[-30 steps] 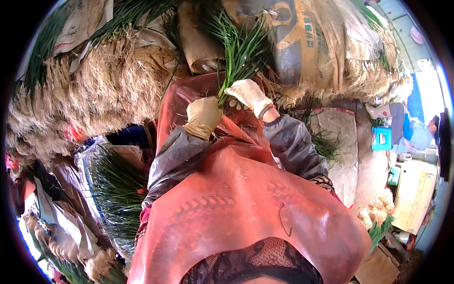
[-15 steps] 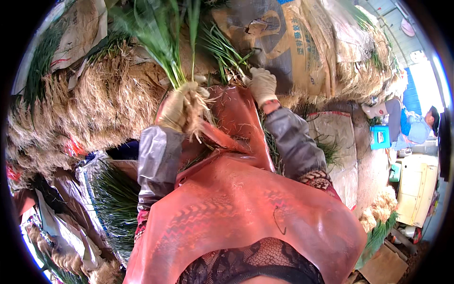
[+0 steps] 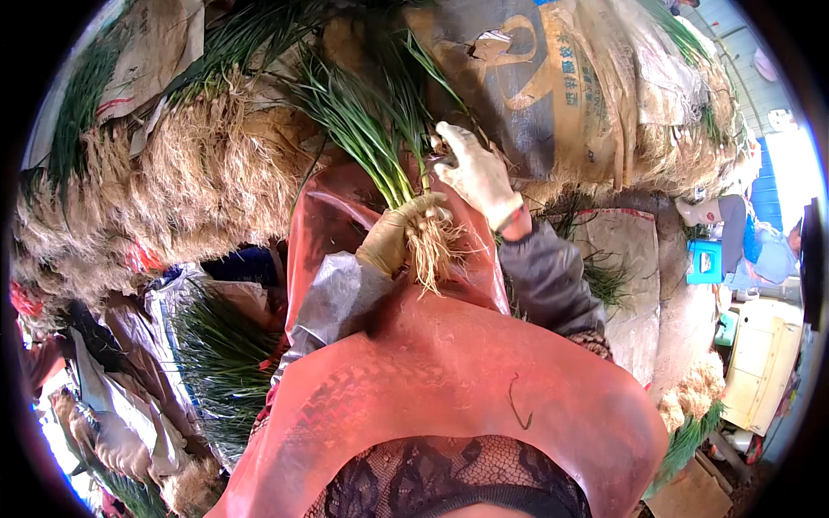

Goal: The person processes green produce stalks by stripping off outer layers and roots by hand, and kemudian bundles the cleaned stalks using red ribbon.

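My gloved left hand is closed round a bunch of onion-like green plants. Their long leaves fan up and away, and pale stringy roots hang below my fingers over the apron. Just right of the bunch is my gloved right hand, its thumb and fingers apart with nothing visible between them. A few leaves and stems lie beyond its fingertips, partly hidden by the hand. The red-orange apron covers my lap under both hands.
Stacked plants with a thick fringe of roots line the far left. A printed sack lies over the far pile. More green plants are at my left. At right, a person is near a blue stool and a cream cabinet.
My left hand has come nearer and right with the bunch, whose leaves now lie lower. My right hand, earlier closed near the sack's edge, has opened and moved toward the bunch.
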Motion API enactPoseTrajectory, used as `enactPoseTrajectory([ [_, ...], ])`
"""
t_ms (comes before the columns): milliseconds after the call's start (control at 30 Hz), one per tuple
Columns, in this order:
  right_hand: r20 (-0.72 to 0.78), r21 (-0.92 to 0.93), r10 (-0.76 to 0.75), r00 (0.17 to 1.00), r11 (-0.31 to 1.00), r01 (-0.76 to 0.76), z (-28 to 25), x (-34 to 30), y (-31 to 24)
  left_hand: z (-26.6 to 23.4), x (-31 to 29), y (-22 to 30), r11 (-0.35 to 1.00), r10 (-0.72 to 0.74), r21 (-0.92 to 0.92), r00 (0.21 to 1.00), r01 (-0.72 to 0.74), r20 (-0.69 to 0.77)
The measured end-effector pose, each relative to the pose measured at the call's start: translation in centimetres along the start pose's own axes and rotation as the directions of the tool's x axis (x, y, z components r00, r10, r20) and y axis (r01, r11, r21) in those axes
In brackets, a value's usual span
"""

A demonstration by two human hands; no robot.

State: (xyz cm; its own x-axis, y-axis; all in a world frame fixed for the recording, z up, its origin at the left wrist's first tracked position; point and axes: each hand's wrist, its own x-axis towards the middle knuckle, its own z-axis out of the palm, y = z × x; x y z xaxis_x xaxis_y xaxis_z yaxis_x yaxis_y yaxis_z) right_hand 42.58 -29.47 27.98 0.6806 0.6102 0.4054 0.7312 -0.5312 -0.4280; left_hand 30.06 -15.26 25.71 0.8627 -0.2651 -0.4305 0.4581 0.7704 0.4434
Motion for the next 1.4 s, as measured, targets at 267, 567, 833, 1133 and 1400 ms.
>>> enactPoseTrajectory([
  [267, -0.145, 0.056, -0.113, 0.983, 0.991, 0.122, 5.0, -1.0, 1.5, -0.8, -1.7, 0.3, 1.0, 0.021, 0.007, 0.965, -0.024, 0.26],
  [567, 0.761, -0.515, 0.477, 0.44, 0.856, -0.037, -5.1, -4.5, 4.0, 1.3, -2.2, 1.4, 0.995, 0.098, -0.038, 0.979, -0.093, 0.18],
  [833, 0.476, 0.189, 0.498, 0.725, 0.748, -0.637, 1.0, 5.0, 10.2, 1.1, -0.3, 0.9, 0.984, 0.176, -0.017, 0.981, -0.178, -0.076],
  [1133, 0.143, 0.618, 0.448, 0.882, 0.656, -0.433, 1.6, -2.9, 0.3, 2.4, 0.6, -1.0, 0.996, 0.07, 0.074, 0.953, -0.051, -0.293],
  [1400, 0.42, -0.392, 0.416, 0.807, 0.885, -0.253, -0.8, -11.1, 1.2, 2.1, 0.0, -2.5, 0.967, 0.119, 0.247, 0.964, -0.058, -0.239],
])
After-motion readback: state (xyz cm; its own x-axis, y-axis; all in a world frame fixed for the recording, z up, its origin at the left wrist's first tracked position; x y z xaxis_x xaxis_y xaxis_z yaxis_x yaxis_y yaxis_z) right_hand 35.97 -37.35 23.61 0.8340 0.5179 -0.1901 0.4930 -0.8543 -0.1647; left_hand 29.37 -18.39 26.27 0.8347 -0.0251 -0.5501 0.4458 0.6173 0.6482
